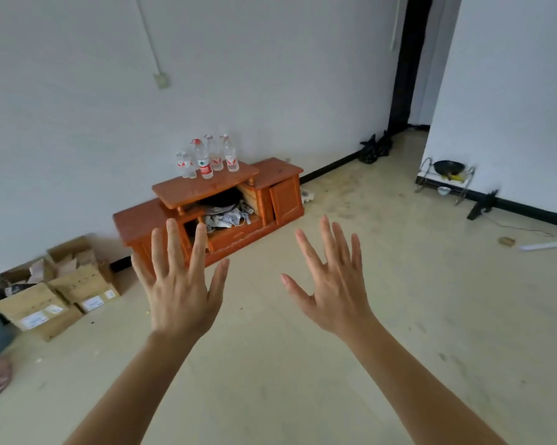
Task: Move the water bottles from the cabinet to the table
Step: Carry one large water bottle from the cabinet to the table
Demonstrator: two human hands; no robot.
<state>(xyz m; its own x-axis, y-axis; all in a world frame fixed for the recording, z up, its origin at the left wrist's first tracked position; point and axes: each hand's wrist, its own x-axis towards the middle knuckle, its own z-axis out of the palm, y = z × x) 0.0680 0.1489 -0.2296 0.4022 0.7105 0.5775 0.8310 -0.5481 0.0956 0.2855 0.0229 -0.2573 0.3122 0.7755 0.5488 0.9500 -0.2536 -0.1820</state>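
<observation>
Your hands, left (177,284) and right (331,284), are spread and empty; grabbing among the crowded bottles (206,157) on the cabinet (206,187) mid-frame could topple neighbours.

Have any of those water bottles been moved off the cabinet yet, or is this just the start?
It looks like the start. Nothing appears done: the water bottles all stand in a cluster on top of the orange wooden cabinet, and no table is in view. Nothing is in hand: the left hand and right hand are open and empty, spread above the floor, short of the cabinet. Carrying every bottle is left.
</observation>
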